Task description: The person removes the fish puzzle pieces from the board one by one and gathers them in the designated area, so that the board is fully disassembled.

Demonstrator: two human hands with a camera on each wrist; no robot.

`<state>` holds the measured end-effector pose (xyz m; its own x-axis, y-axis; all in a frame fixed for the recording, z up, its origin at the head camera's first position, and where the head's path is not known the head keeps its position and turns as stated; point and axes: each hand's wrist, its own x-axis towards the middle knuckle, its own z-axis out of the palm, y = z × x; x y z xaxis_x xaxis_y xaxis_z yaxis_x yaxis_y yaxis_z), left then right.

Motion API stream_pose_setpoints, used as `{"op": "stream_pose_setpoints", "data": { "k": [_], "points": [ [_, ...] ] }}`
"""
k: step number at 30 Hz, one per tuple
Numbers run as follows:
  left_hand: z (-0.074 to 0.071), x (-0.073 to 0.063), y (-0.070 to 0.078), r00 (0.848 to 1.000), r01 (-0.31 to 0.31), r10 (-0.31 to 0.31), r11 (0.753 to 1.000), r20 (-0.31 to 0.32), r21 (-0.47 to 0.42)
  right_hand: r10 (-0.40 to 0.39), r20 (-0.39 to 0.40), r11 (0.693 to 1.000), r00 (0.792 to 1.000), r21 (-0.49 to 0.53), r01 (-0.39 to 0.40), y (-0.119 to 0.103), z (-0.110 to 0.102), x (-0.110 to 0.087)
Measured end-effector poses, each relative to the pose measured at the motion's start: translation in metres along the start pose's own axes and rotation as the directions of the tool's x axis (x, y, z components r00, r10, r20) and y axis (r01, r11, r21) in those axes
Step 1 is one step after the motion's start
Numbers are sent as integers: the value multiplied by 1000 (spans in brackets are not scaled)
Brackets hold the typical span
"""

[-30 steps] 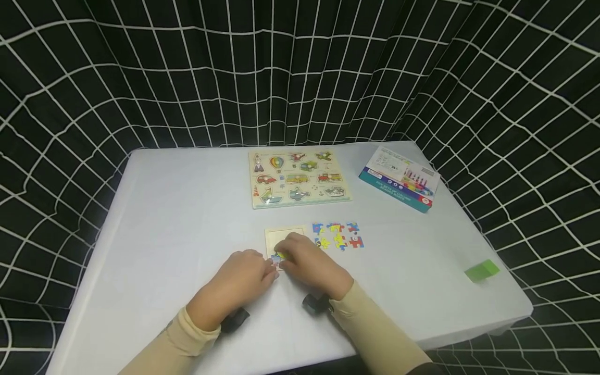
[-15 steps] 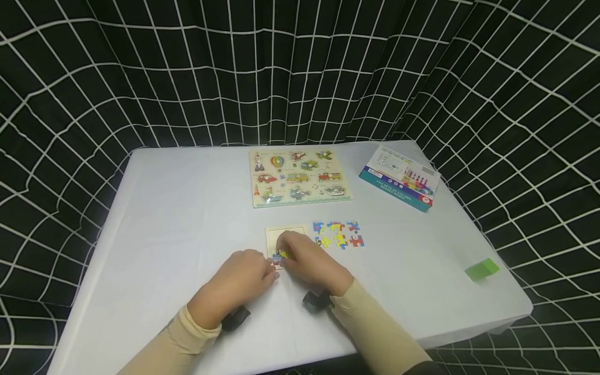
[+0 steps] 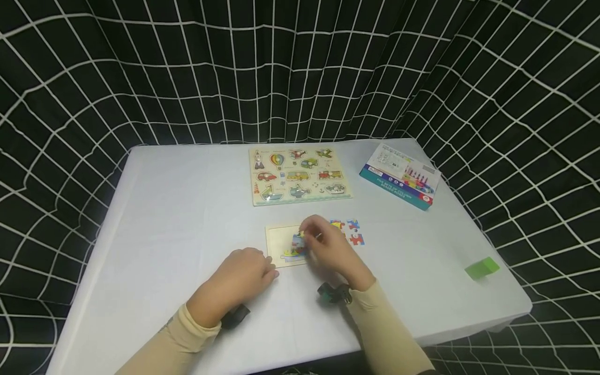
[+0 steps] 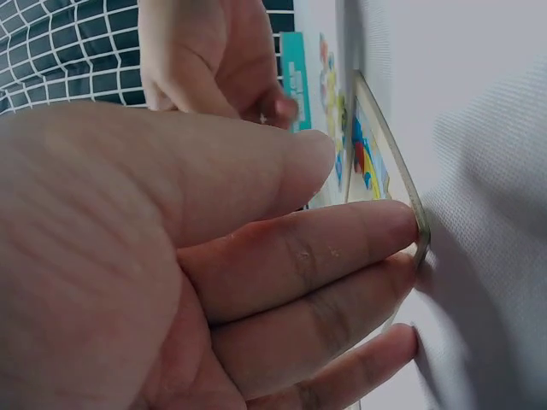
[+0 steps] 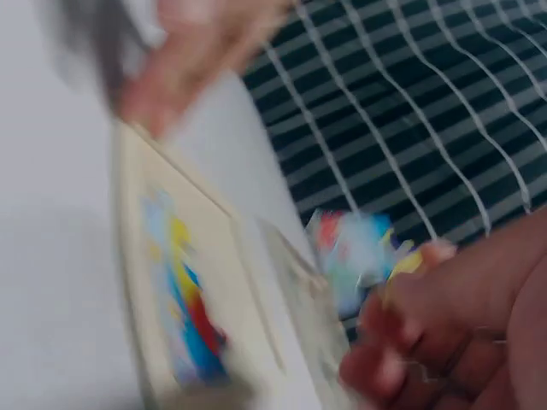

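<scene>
right hand point(image 3: 330, 250): grip pinches 1 yellow-marked jigsaw piece point(image 5: 406, 265) | puzzle tray point(image 3: 283, 241): bare part toward surface's point(image 3: 164, 208) left edge from piece, long axis unclear | left hand point(image 3: 241, 276): relaxed, touching tray

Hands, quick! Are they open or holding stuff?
Left hand: open, fingertips touching the puzzle tray.
Right hand: closed, pinching what looks like a yellow puzzle piece; blurred.

Our left hand point(image 3: 241, 273) lies back upward, its fingers point(image 4: 308, 256) extended and the thumb point(image 4: 248, 162) alongside; our right hand point(image 3: 330, 245) sits a little farther forward, thumb and fingers bent into a pinch, while our left forearm point(image 3: 171, 341) and right forearm point(image 3: 391, 333) slant inward
</scene>
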<state>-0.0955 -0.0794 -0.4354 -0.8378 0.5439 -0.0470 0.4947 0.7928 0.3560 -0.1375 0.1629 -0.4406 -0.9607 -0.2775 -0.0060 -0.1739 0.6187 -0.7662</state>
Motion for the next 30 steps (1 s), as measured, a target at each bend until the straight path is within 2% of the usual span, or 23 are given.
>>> {"op": "stream_pose_setpoints", "data": {
  "k": [2, 4, 8, 11, 20, 25, 28, 30],
  "points": [
    [-1, 0, 0, 1000, -2, 2, 1000, 3, -1, 49, -41, 999, 998, -15, -50, 7, -12, -3],
    [-2, -1, 1, 1000, -6, 6, 1000, 3, -5, 115, -50, 991, 992, -55, -118, 15, -22, -7],
    [-3, -1, 1, 1000, -13, 13, 1000, -1, -10, 261, 3, 960, 965, -102, -259, 29, -34, -16],
    [-2, -1, 1, 1000, -7, 7, 1000, 3, -15, 317, 30, 942, 948, -122, -311, 34, -35, -20],
    [-3, -1, 2, 1000, 15, -15, 999, 18, -32, 327, -26, 928, 945, -179, -326, 30, -26, -22],
    [-3, -1, 2, 1000, 7, -7, 1000, 10, -30, 299, -49, 927, 953, -222, -302, 28, -23, -22],
    [-3, -1, 2, 1000, 1, -1, 1000, 5, -28, 243, -65, 936, 968, -246, -251, 19, -19, -20],
    [-3, -1, 1, 1000, 2, -2, 1000, 3, -23, 164, -37, 952, 986, -255, -168, 10, -13, -15]
  ]
}}
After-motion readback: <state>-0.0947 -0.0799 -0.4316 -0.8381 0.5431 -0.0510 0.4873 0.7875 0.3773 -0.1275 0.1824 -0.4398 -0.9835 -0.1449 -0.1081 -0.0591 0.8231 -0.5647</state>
